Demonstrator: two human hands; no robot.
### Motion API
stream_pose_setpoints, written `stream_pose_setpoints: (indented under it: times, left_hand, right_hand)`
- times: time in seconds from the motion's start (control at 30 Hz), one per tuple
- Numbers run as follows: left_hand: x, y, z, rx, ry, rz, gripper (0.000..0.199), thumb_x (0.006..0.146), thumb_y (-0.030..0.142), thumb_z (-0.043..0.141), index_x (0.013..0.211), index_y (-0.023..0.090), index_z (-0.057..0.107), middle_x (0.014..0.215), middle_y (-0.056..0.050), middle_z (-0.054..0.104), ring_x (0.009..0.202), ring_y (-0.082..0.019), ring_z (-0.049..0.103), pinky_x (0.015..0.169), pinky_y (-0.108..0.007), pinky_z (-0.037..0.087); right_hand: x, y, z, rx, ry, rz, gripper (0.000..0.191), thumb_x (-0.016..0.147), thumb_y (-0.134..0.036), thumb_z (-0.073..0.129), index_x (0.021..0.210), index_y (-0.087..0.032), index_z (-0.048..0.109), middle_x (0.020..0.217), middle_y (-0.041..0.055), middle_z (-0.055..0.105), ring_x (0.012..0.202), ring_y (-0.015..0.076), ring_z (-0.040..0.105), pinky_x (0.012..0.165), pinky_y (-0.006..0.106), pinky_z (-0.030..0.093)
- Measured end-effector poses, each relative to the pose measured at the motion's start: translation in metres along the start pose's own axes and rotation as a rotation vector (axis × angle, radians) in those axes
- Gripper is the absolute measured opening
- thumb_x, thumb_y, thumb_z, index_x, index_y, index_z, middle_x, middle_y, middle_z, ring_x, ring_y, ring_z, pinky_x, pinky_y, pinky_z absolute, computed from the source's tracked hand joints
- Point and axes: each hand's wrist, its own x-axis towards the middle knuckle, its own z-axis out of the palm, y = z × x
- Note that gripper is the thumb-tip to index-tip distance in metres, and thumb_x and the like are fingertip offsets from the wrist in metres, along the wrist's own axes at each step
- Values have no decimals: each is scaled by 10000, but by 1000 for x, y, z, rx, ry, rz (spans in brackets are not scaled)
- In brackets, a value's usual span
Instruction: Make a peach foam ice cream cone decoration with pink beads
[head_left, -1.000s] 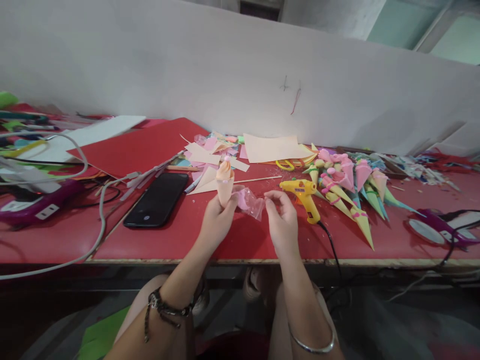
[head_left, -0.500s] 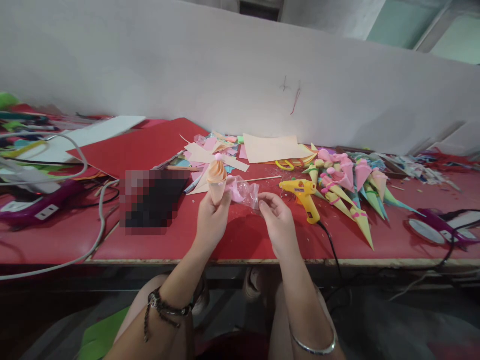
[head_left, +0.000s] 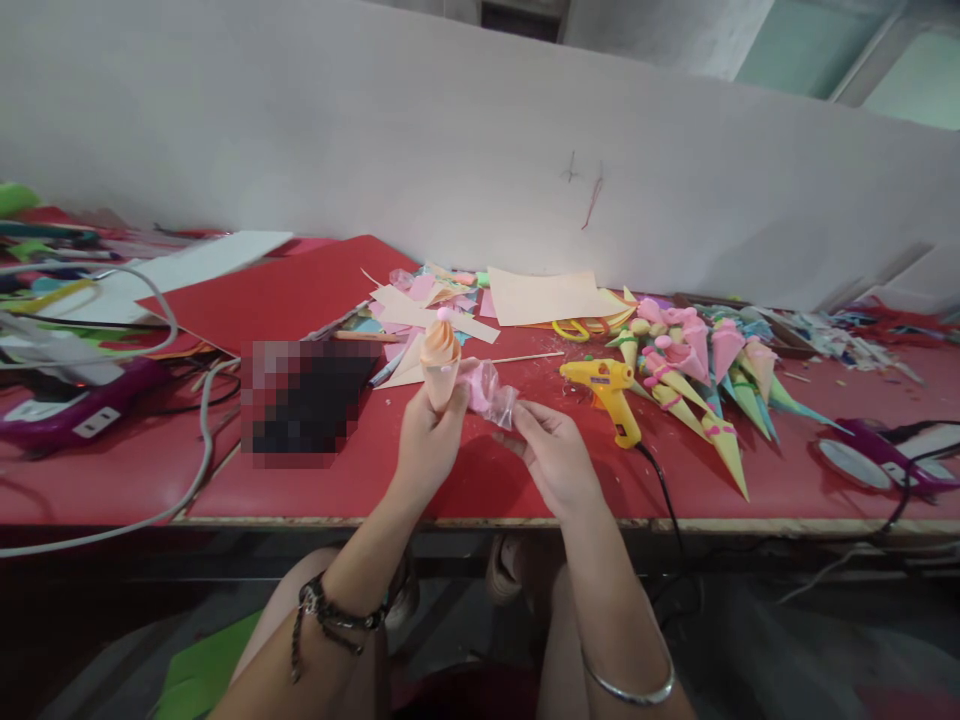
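My left hand [head_left: 429, 440] is closed round the lower part of a paper ice cream cone [head_left: 441, 362], which stands upright with an orange swirl and a small pink ball on top. Just right of it is a clear plastic bag [head_left: 501, 402] with pink clay-like material [head_left: 478, 386] inside. The fingertips of my right hand [head_left: 553, 445] pinch the bag's right end. Where the bag's left end meets my left hand is partly hidden by the thumb.
A yellow glue gun [head_left: 611, 390] lies right of my hands, its black cord running over the table edge. Beyond it are several finished paper cones [head_left: 720, 440]. Paper scraps [head_left: 405, 310], red card [head_left: 285, 285] and a blurred dark object [head_left: 315, 400] lie left and behind.
The cone in my left hand has shifted slightly right. My right hand has come a little lower and closer, and the plastic bag is more crumpled and slack.
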Motion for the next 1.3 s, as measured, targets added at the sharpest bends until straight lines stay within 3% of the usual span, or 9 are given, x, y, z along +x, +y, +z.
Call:
stream_pose_setpoints:
  times: [0.2,0.4,0.67,0.83,1.0,1.13,1.3]
  left_hand:
    - [-1,0,0,16,-2,2,311,802,294,449,991,128,632,788,-30,640,703,-131,548,647,-226,437]
    - [1,1,0,-43,22,-34,307,793,298,471,981,129,645,676,2,579,595,-98,464,567,-201,396]
    - [-1,2,-1,-142,-32,-121,334,776,318,504,1009,125,647,491,49,409,464,-73,352,452,-191,298]
    - [-2,2,-1,-161,-19,-140,333,765,312,516,1009,127,647,472,57,377,443,-64,318,438,-189,267]
    - [1,1,-1,-344,-29,-195,332,729,318,557,1005,151,633,507,59,384,451,-61,324,440,-183,291]
    - [5,-2,-2,-396,-40,-281,309,681,410,613,823,137,640,537,44,446,473,-65,388,463,-186,341]
    - [5,-6,-1,-359,-71,-340,432,605,551,637,593,129,547,493,40,436,450,-68,398,444,-192,349]
  right_hand:
    - [1,5,1,-86,35,-78,128,629,-169,627,722,-209,704,682,-19,666,638,113,578,659,266,484]
    - [-2,-3,2,-418,98,-270,187,694,-156,537,772,-187,704,810,23,679,786,158,595,739,294,468]
    - [-2,-2,4,-374,12,-225,138,699,-232,587,773,-177,690,691,-2,640,711,149,577,689,273,461]
    - [-1,0,4,-504,-26,-269,201,766,-204,479,878,-183,644,817,18,628,903,178,570,836,313,427]
    - [-3,0,4,-599,-137,-260,273,786,-181,416,975,-184,613,920,38,638,965,181,556,865,310,417]
    - [-3,-1,2,-653,-193,-347,352,776,-113,382,1030,-206,607,1016,39,618,967,165,550,886,300,400]
    - [-2,-3,0,-809,-127,-477,333,754,-55,384,866,-197,664,874,48,593,851,165,549,809,302,422]
